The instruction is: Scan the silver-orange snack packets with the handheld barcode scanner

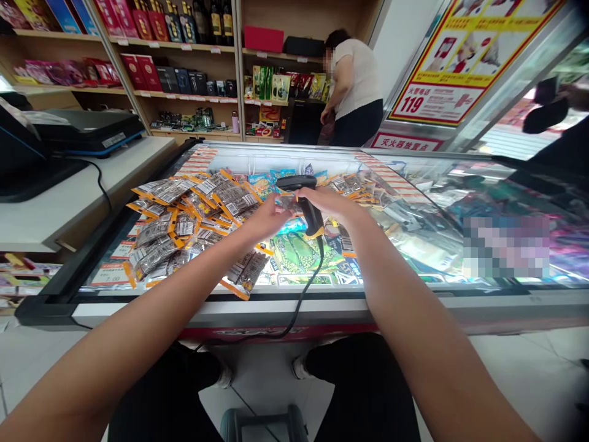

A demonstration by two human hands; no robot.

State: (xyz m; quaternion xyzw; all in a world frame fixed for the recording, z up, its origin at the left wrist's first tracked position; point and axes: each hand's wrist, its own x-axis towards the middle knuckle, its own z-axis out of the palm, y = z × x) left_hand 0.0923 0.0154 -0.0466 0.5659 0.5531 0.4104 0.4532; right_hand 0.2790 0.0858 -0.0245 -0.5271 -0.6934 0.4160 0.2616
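My right hand point(329, 201) is closed round the handle of a black barcode scanner point(301, 195) with a yellow band; its black cable point(306, 288) hangs down over the freezer's front edge. My left hand point(267, 216) is closed on a small snack packet right under the scanner's head; the packet itself is mostly hidden by my fingers. Both hands hover over the glass lid of a chest freezer point(322, 304). A pile of several orange-edged grey snack packets point(184, 227) lies on the glass to the left of my hands.
A white counter point(69, 202) with a black register stands at the left. Wooden shelves point(184, 55) of boxed goods line the back wall. A person in a white top point(354, 86) stands at the shelves behind the freezer. A red-yellow poster point(455, 61) hangs at right.
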